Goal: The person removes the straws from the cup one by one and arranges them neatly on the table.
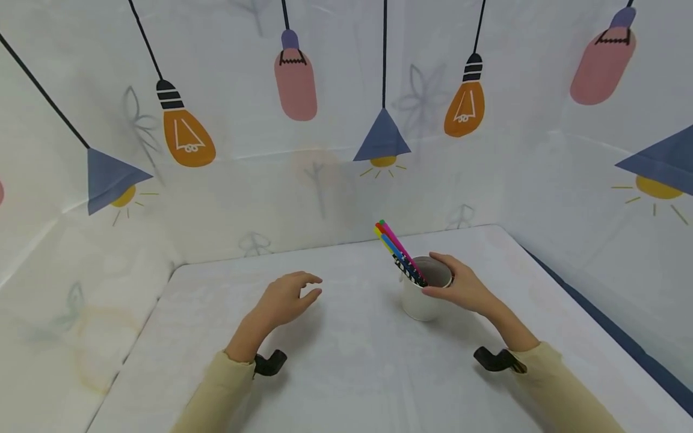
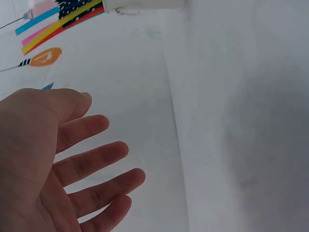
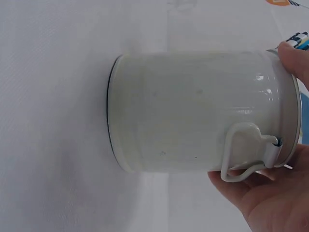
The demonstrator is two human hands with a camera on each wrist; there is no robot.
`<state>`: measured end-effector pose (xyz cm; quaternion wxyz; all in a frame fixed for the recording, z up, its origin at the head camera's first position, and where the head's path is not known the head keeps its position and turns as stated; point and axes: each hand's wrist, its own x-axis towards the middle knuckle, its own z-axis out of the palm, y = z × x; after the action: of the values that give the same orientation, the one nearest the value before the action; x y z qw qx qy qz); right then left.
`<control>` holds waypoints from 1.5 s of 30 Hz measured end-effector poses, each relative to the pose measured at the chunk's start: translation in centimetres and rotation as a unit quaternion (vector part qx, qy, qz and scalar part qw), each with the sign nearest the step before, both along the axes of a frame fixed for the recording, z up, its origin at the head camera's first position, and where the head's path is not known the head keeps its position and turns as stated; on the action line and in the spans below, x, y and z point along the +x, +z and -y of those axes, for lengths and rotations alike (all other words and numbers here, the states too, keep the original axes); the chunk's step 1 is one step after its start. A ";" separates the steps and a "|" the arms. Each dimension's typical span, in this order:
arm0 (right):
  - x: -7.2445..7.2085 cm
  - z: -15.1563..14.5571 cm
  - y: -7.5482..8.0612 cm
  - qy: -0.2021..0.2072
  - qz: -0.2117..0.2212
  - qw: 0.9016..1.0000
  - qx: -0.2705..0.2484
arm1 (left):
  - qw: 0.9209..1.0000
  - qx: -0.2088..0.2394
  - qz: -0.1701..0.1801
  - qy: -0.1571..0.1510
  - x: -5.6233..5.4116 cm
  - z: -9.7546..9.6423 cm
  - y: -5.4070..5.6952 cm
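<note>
A white metal pail (image 1: 419, 305) is on the right half of the table, upright in the head view. My right hand (image 1: 470, 290) grips it near the rim, thumb on the near side and fingers on the far side. In the right wrist view a wire handle (image 3: 228, 152) hangs from the pail's side. Several colored markers (image 1: 397, 249) with black-and-white patterned lower parts lean left out of the pail, their lower ends hidden inside. To the left of the pail, my left hand (image 1: 285, 299) hovers over the table with relaxed, spread fingers and holds nothing.
A white cloth covers the table (image 1: 352, 373). Pale curtains (image 1: 335, 198) printed with hanging lamps rise behind it and at both sides. Each wrist carries a black camera mount, such as the left mount (image 1: 271, 363) by the sleeve.
</note>
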<state>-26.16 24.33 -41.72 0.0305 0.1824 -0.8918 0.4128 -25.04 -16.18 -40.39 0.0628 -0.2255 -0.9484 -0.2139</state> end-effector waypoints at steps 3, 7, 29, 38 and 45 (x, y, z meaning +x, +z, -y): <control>-0.1 0.3 0.0 0.007 0.016 1.000 0.003 | 1.000 0.003 -0.002 -0.013 -0.2 -1.1 0.0; -0.1 0.7 0.1 0.025 0.028 0.999 0.016 | 0.999 0.023 -0.008 -0.029 -0.7 -2.5 0.3; 0.0 1.6 -0.1 0.010 0.013 1.000 0.012 | 0.923 0.373 -0.059 -0.079 -1.9 -12.8 2.9; -0.1 1.4 0.0 0.017 0.017 1.000 0.015 | 0.912 0.397 -0.067 -0.076 -1.9 -14.8 2.8; -0.1 1.3 0.0 0.016 0.024 1.000 0.011 | 0.906 0.416 -0.076 -0.019 -1.7 -15.8 2.9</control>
<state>-26.27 22.99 -41.74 0.0002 0.1870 -0.8938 0.4075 -26.70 -0.40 -37.53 0.2189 -0.2121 -0.7611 -0.5725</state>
